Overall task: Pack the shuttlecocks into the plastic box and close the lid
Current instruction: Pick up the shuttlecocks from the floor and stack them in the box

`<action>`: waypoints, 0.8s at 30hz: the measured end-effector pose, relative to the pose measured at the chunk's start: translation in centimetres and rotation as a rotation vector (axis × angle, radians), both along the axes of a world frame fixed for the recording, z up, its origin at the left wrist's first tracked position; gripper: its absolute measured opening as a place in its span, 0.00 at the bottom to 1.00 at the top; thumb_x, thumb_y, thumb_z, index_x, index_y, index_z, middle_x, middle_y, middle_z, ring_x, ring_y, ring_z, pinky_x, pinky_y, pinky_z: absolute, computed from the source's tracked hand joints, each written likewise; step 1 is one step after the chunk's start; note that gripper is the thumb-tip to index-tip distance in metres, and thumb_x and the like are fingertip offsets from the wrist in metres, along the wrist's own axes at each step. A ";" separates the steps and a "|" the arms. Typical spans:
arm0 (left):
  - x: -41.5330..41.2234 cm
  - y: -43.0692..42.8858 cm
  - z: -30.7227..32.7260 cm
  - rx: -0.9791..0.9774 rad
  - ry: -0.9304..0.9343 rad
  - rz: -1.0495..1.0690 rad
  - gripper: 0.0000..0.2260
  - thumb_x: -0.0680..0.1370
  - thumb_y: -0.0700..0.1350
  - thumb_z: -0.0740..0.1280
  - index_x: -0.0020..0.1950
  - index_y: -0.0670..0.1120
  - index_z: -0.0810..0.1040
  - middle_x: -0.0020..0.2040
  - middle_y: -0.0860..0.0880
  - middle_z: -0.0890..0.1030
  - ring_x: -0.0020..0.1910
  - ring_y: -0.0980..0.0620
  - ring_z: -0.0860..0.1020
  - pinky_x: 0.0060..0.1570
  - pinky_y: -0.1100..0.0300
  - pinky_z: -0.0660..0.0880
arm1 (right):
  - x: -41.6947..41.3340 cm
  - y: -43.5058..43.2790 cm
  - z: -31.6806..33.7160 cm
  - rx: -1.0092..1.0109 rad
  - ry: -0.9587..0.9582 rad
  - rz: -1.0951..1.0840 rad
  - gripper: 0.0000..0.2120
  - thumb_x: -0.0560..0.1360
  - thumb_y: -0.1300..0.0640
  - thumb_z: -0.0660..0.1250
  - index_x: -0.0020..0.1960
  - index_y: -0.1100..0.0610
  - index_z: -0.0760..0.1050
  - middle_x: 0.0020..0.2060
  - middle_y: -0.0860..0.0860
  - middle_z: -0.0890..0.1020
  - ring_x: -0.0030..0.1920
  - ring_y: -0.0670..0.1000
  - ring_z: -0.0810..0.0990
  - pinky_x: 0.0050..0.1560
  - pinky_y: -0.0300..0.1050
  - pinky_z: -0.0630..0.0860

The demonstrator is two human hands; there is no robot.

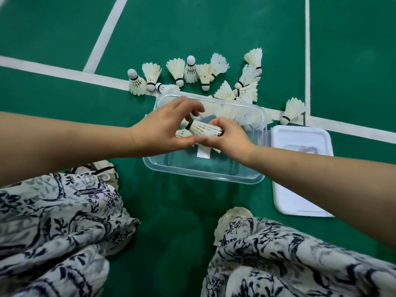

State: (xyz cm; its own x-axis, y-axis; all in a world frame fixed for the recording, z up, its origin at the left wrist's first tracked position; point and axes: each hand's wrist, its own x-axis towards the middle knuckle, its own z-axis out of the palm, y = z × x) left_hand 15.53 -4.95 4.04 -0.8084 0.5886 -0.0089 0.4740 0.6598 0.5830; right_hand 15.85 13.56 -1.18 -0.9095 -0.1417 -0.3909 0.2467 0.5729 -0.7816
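Observation:
A clear plastic box (203,174) stands open on the green court floor. Over its middle, both hands hold one white feather shuttlecock (202,129) lying sideways. My left hand (165,127) pinches its cork end with the black band, and my right hand (227,136) grips the feather skirt. More shuttlecocks lie inside the box under the hands and at its far right corner (240,118). Several loose shuttlecocks (188,70) lie on the floor beyond the box, and one (292,111) lies alone at the right. The white lid (300,168) lies flat to the right of the box.
White court lines (64,72) cross the green floor behind and to the right. My knees in patterned white-and-navy fabric (64,221) fill the bottom of the view, with pale shoes (233,219) showing between them and the box.

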 end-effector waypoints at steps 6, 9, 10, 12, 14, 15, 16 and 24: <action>0.0 -1.6 -0.1 -0.061 -0.045 0.057 0.22 0.70 0.54 0.67 0.61 0.48 0.68 0.53 0.54 0.68 0.48 0.55 0.71 0.53 0.57 0.71 | -0.5 -0.5 -1.7 0.498 0.022 0.417 0.25 0.66 0.43 0.72 0.57 0.54 0.71 0.52 0.53 0.80 0.51 0.55 0.78 0.46 0.44 0.71; -0.3 -2.8 -0.8 -0.131 -0.052 0.062 0.18 0.72 0.45 0.68 0.61 0.45 0.69 0.55 0.49 0.71 0.50 0.52 0.72 0.53 0.60 0.68 | -0.7 -2.0 -2.5 0.558 -0.030 0.525 0.25 0.67 0.43 0.71 0.57 0.57 0.72 0.51 0.56 0.80 0.51 0.56 0.78 0.43 0.43 0.70; -0.4 -3.2 -1.0 -0.149 -0.052 0.056 0.18 0.73 0.43 0.68 0.61 0.45 0.70 0.56 0.47 0.71 0.51 0.51 0.72 0.52 0.64 0.66 | -0.9 -2.7 -2.7 0.550 -0.065 0.539 0.24 0.67 0.43 0.71 0.56 0.58 0.73 0.51 0.56 0.81 0.50 0.56 0.77 0.42 0.42 0.70; -0.8 -3.9 -1.5 -0.175 -0.058 0.054 0.17 0.73 0.42 0.67 0.61 0.44 0.70 0.57 0.45 0.72 0.53 0.50 0.73 0.50 0.68 0.62 | -1.1 -4.2 -3.4 0.528 -0.170 0.534 0.23 0.67 0.42 0.70 0.51 0.59 0.75 0.47 0.56 0.81 0.45 0.55 0.77 0.42 0.42 0.69; -1.2 -4.5 -1.6 -0.188 -0.055 0.068 0.17 0.73 0.42 0.67 0.62 0.44 0.70 0.57 0.46 0.72 0.54 0.50 0.73 0.51 0.65 0.64 | -1.2 -5.4 -4.3 0.533 -0.309 0.502 0.20 0.67 0.40 0.70 0.42 0.58 0.74 0.43 0.56 0.81 0.43 0.56 0.78 0.42 0.43 0.73; -1.4 -4.8 -1.6 -0.188 -0.045 0.075 0.17 0.73 0.42 0.66 0.62 0.45 0.70 0.58 0.46 0.72 0.54 0.49 0.73 0.51 0.63 0.65 | -1.3 -5.8 -5.0 0.500 -0.387 0.437 0.19 0.68 0.41 0.70 0.38 0.57 0.71 0.41 0.56 0.80 0.41 0.56 0.78 0.42 0.45 0.75; -1.6 -5.0 -1.6 -0.184 -0.036 0.080 0.17 0.73 0.42 0.66 0.62 0.45 0.70 0.57 0.46 0.72 0.54 0.49 0.73 0.51 0.61 0.66 | -1.4 -6.0 -5.6 0.421 -0.478 0.338 0.18 0.69 0.44 0.71 0.36 0.58 0.70 0.38 0.56 0.80 0.37 0.55 0.78 0.40 0.45 0.76; -2.2 -6.1 -1.9 -0.194 -0.057 0.120 0.18 0.73 0.42 0.65 0.62 0.46 0.68 0.58 0.45 0.71 0.50 0.46 0.74 0.51 0.53 0.72 | -1.3 -5.8 -7.3 -0.123 -0.865 -0.060 0.03 0.77 0.64 0.59 0.46 0.60 0.71 0.41 0.58 0.75 0.40 0.52 0.76 0.42 0.42 0.71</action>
State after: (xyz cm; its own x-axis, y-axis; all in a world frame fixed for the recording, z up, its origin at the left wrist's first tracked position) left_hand 13.30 -11.01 2.16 -0.8674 0.4712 -0.1600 0.3557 0.8120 0.4628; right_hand 14.51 7.74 -8.53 -0.3080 -0.1897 -0.9323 0.8088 0.4639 -0.3615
